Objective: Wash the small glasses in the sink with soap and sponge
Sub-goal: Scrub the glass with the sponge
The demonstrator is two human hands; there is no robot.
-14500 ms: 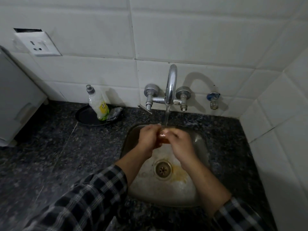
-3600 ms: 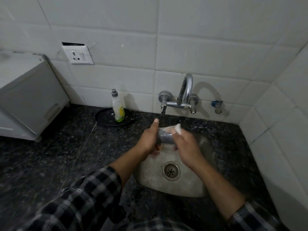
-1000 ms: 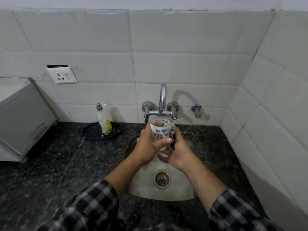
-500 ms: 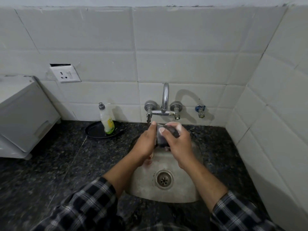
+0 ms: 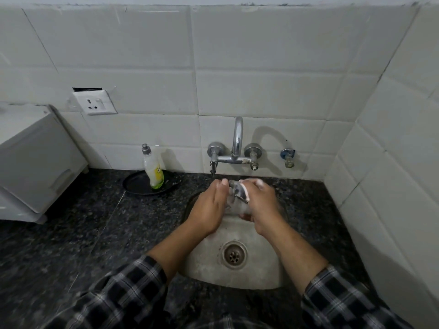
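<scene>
A slip was the danger to be watched here. The small glass (image 5: 234,206) was held up over the sink (image 5: 237,276), and foam could be seen on the right fingers (image 5: 259,185) and along the edge of the sponge (image 5: 241,193). With soap on wet glass, it was judged, the grip could easily be lost and the glass dropped onto the steel below, to be chipped or cracked.

The left hand (image 5: 207,206) was wrapped about the glass, its fingers (image 5: 222,184) curled round the far side with the tips lifted above it. The right hand (image 5: 262,203) was clamped on the sponge, which was pressed against the glass's upper end, between the two sets of fingertips. The glass itself was caught between both palms, just under the sponge, and was blurred, so its tilt could not be told. No water could be made out under the tap (image 5: 237,138), beyond the fingertips. The soap bottle (image 5: 154,173) was parked well off to the left of the left fingers, on a dark dish (image 5: 135,186) on the bench (image 5: 71,233).
</scene>
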